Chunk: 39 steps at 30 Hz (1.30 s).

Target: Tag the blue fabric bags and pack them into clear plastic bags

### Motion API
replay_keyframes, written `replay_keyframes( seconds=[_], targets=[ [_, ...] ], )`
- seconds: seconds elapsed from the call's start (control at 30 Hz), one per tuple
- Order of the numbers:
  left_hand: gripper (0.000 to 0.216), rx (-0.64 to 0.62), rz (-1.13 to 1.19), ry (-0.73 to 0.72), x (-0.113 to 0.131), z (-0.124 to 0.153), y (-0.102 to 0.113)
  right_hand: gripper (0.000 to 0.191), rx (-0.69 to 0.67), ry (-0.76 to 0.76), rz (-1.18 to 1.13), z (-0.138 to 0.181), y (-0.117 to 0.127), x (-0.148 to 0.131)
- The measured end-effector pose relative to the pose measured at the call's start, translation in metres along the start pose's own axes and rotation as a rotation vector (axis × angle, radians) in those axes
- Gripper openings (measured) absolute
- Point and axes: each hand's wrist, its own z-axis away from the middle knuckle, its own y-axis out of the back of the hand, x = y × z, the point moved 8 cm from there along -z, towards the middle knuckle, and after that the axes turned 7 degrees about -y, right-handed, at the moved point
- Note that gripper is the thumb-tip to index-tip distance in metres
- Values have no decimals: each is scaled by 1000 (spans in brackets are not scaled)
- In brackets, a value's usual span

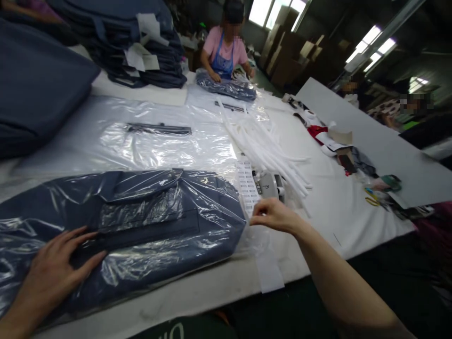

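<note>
A dark blue fabric bag point(155, 245) lies flat in clear, shiny plastic wrapping along the near side of the table. My left hand point(52, 268) rests on the plastic over its left part, fingers spread apart. Just beyond the bag's right end is my right hand point(275, 215), its thumb and forefinger pinched together. What that pinch holds, if anything, is too small to make out. Close by lie a sheet of small printed labels point(246, 181) and a grey device point(268, 186). A white paper piece point(269, 268) hangs at the table's front edge.
Clear plastic bags point(208, 146) lie behind the wrapped bag, beside white strips point(261, 146). Dark blue bags point(116, 28) are piled at the back left. Across the table, a person in a blue apron point(223, 54) handles another wrapped bag point(226, 87). Yellow-handled pliers point(372, 198) lie right.
</note>
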Motion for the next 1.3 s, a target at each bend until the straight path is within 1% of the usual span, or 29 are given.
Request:
replay_keyframes(
  seconds=[0.03, 0.07, 0.1, 0.13, 0.17, 0.2, 0.23, 0.3, 0.37, 0.4, 0.43, 0.47, 0.5, 0.57, 0.6, 0.67, 0.7, 0.77, 0.83, 0.87, 0.9, 0.97, 1.0, 1.03, 1.07, 1.13, 1.2, 1.23, 1.3],
  targets=[
    [44, 7, 21, 12, 0, 2, 2, 26, -147, 150, 109, -11, -27, -39],
    [44, 13, 40, 15, 2, 1, 4, 24, -262, 256, 246, -20, -54, -68],
    [44, 14, 48, 13, 4, 0, 6, 23, -325, 309, 397, -32, -77, -86],
    [45, 16, 47, 10, 6, -1, 7, 26, -318, 293, 541, -46, -92, -93],
    [46, 23, 47, 8, 7, -3, 9, 31, -274, 235, 657, -62, -99, -91],
    [47, 27, 51, 12, 8, -3, 10, 37, -202, 153, 738, -77, -97, -85],
    [48, 28, 52, 16, 8, -3, 10, 42, -122, 68, 782, -88, -87, -76],
    [47, 24, 48, 22, 7, -2, 10, 46, -6, -54, 806, -95, -59, -57],
    [47, 16, 44, 18, 5, 0, 8, 40, 77, -113, 823, -83, -31, -50],
    [48, 13, 45, 14, 4, 0, 6, 39, 115, -116, 821, -73, -23, -53],
    [48, 12, 48, 8, 4, 0, 5, 39, 137, -78, 793, -60, -24, -63],
    [49, 14, 53, 2, 4, -1, 4, 42, 130, 5, 739, -48, -36, -78],
    [48, 14, 57, -3, 4, -2, 3, 47, 92, 119, 670, -35, -57, -95],
    [47, 15, 66, -1, 7, -5, 4, 61, -57, 356, 552, -11, -118, -129],
    [46, 17, 72, 2, 9, -6, 6, 69, -132, 421, 546, -3, -151, -140],
    [45, 39, 69, 9, 17, -8, 18, 82, -228, 431, 629, 3, -207, -145],
    [44, 55, 54, 3, 22, -8, 27, 86, -246, 403, 680, 1, -227, -143],
    [44, 160, -28, 4, 37, -2, 54, 89, -266, 346, 742, -8, -250, -136],
    [33, 296, -59, -88, 63, 14, 83, 89, -285, 327, 750, -17, -257, -131],
    [27, 336, -47, -162, 77, 26, 94, 87, -292, 330, 742, -19, -257, -129],
    [25, 340, -25, -252, 92, 40, 101, 85, -298, 335, 731, -21, -256, -128],
    [29, 241, -16, -393, 107, 69, 102, 81, -310, 337, 711, -21, -254, -127],
    [36, 166, -55, -414, 104, 81, 97, 79, -316, 332, 705, -20, -253, -126],
    [45, 98, -115, -398, 94, 91, 91, 78, -322, 324, 702, -20, -253, -125],
    [56, 45, -175, -346, 76, 98, 85, 78, -324, 318, 700, -20, -252, -124],
    [71, -20, -252, -175, 31, 102, 79, 77, -327, 313, 699, -21, -253, -123],
    [71, -78, -252, -32, -8, 99, 76, 77, -327, 318, 691, -22, -253, -123],
    [68, -118, -238, 11, -21, 95, 75, 77, -329, 321, 685, -23, -253, -123],
    [65, -205, -204, 64, -35, 88, 72, 77, -337, 326, 672, -24, -255, -123]
  ],
)
